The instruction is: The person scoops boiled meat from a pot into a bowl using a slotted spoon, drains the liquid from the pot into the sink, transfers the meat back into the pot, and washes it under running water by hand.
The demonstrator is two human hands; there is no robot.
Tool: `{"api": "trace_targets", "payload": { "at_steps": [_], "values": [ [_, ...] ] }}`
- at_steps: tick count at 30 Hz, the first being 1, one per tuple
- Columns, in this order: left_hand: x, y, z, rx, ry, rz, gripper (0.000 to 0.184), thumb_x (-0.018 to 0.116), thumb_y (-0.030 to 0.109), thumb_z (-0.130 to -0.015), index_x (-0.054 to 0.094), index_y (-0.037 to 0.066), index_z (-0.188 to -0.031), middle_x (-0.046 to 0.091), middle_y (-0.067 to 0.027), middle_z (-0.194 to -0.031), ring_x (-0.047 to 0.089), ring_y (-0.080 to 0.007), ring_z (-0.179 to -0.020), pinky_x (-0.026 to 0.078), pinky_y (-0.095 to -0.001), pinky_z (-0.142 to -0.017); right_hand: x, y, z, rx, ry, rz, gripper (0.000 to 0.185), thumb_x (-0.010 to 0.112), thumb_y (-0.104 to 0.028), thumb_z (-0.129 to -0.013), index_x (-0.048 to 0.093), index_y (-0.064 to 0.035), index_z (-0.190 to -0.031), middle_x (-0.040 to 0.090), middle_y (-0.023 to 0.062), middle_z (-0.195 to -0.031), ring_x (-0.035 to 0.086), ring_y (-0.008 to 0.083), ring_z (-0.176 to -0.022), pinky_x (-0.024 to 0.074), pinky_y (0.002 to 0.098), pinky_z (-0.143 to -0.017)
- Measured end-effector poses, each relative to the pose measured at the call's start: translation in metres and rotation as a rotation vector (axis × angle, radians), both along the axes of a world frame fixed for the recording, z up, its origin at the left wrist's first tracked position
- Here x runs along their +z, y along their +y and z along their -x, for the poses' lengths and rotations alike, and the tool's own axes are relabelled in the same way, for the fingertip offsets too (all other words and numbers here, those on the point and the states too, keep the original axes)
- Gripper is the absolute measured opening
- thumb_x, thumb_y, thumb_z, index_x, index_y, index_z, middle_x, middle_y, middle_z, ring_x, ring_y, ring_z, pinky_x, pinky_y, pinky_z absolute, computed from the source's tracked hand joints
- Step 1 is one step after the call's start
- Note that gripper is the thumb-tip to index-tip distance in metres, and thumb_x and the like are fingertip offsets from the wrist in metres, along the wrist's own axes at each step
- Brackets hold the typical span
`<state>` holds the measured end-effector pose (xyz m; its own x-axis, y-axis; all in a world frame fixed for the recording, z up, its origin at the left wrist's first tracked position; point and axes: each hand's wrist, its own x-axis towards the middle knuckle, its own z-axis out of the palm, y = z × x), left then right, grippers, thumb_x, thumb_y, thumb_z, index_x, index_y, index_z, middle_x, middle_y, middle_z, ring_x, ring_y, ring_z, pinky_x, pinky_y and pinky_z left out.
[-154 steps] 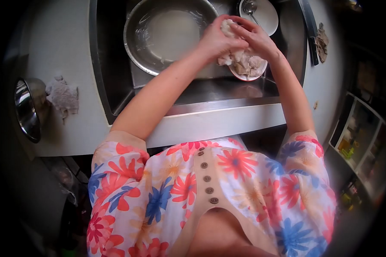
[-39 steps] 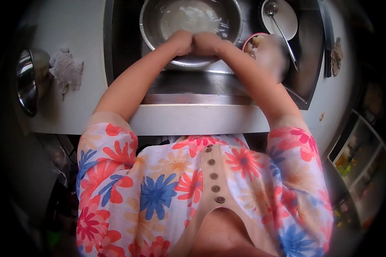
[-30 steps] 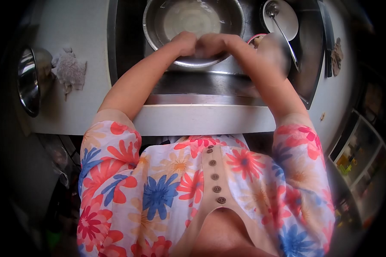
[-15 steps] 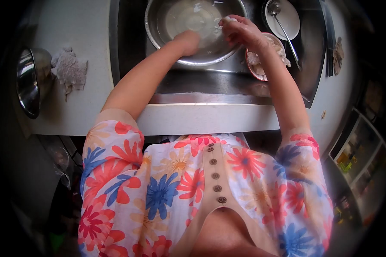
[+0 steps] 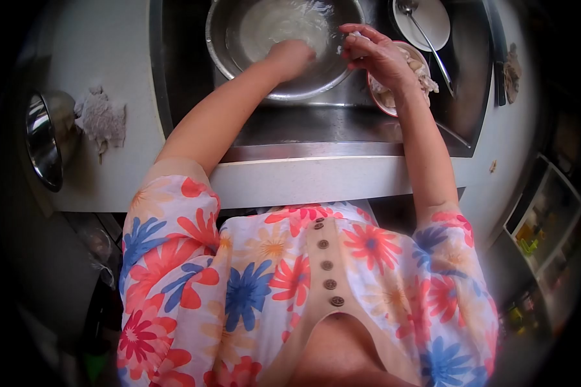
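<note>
A large steel basin (image 5: 223,55) with cloudy water stands in the sink. Over its water is my left hand (image 5: 292,59), blurred, its fingers hidden or smeared, so what it holds cannot be made out. My right hand (image 5: 376,55) is above the basin's right rim, fingers curled round a small white piece (image 5: 356,36). Partly under that hand and wrist, a red-rimmed bowl (image 5: 372,90) holds pale, wet pieces (image 5: 426,80).
At the upper right, a white bowl (image 5: 436,22) has a metal ladle (image 5: 429,44) across it. A steel bowl (image 5: 44,142) and a grey cloth (image 5: 102,116) lie on the left counter. Beyond the sink's right edge are a dark-handled tool (image 5: 499,84) and a brown rag (image 5: 512,74).
My hands, together over the basin's near rim a second ago, are now apart. My right hand has moved right with a white piece; the red-rimmed bowl shows more.
</note>
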<state>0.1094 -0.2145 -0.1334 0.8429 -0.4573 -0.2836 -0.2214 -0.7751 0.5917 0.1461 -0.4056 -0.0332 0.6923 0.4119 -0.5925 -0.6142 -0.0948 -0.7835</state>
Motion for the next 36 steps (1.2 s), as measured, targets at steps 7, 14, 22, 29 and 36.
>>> {"api": "trace_targets", "payload": {
  "at_steps": [7,14,22,29,36],
  "values": [
    [0.001,-0.008,0.002,-0.076,-0.036,-0.073,0.014,0.057,0.009,-0.071,0.063,0.006,-0.083,0.06,-0.0133,-0.086,0.059,-0.031,-0.085,0.048,-0.0401,-0.072,0.0,-0.001,-0.001,-0.079,0.078,-0.068,0.029,0.059,-0.026,-0.086,0.058,-0.005,-0.105,0.059,0.0023,-0.081,0.06,0.014,-0.074,0.0506,0.027,-0.059],
    [0.023,0.005,-0.017,0.443,0.437,0.569,0.017,0.065,0.014,-0.076,0.063,0.003,-0.089,0.062,-0.006,-0.074,0.057,-0.0146,-0.059,0.047,-0.0274,-0.056,-0.02,-0.015,-0.007,-0.192,0.328,-0.323,0.035,0.044,-0.034,-0.093,0.053,-0.0028,-0.107,0.06,0.0067,-0.082,0.061,0.02,-0.073,0.0549,0.0339,-0.06],
    [0.095,0.013,-0.018,0.584,0.55,1.038,0.021,0.067,0.013,-0.078,0.061,-0.001,-0.092,0.06,-0.003,-0.073,0.055,-0.009,-0.058,0.045,-0.0219,-0.053,-0.019,-0.008,-0.007,-0.066,0.569,-0.71,0.052,0.029,-0.043,-0.095,0.041,-0.0017,-0.123,0.057,0.0239,-0.104,0.062,0.0264,-0.077,0.0578,0.0348,-0.057],
    [0.096,0.017,-0.013,0.391,0.243,0.604,0.021,0.066,0.011,-0.074,0.063,-0.002,-0.091,0.06,-0.003,-0.068,0.057,-0.0099,-0.062,0.046,-0.0243,-0.055,-0.008,0.007,0.002,0.011,0.613,-0.702,0.054,0.029,-0.044,-0.095,0.04,0.0014,-0.122,0.054,0.0248,-0.11,0.057,0.0362,-0.1,0.0578,0.0387,-0.067],
    [0.116,0.034,-0.006,0.237,0.096,0.391,0.022,0.061,0.006,-0.075,0.064,0.0,-0.096,0.064,-0.0042,-0.072,0.059,-0.0107,-0.067,0.049,-0.0252,-0.062,-0.005,0.032,0.015,-0.035,0.542,-0.637,0.053,0.032,-0.041,-0.095,0.039,0.0043,-0.123,0.05,0.023,-0.117,0.053,0.0394,-0.106,0.0526,0.0437,-0.082]
  ]
}}
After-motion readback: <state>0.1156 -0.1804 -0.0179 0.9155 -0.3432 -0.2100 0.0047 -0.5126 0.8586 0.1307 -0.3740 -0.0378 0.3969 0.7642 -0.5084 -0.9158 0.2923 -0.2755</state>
